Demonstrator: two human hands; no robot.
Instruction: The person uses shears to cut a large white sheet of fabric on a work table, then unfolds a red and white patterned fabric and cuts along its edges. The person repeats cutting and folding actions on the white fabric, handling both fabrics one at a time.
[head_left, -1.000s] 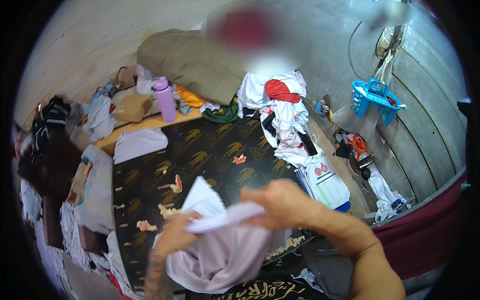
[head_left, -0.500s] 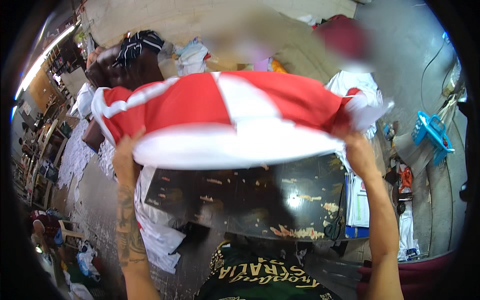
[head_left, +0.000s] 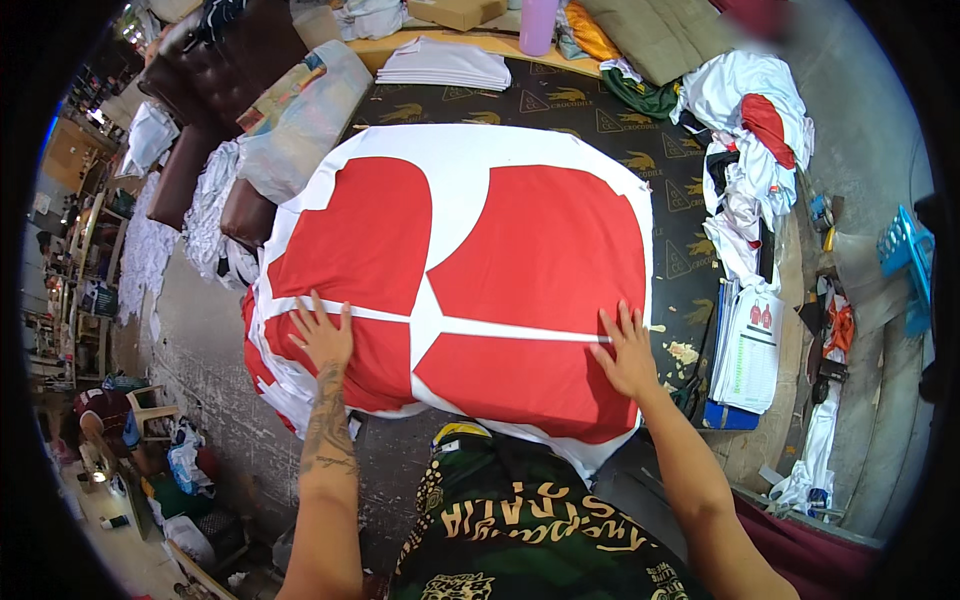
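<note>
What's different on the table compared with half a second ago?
The red-and-white fabric, held up in both hands then, has come down and lies spread over the black table. The left hand and right hand have let go of its edges and rest open on top. The papers stay at the right.

The cloth [head_left: 560,250] was white with red panels; the table [head_left: 690,285], black with gold animal motifs; the bottle [head_left: 537,27], lilac.
</note>
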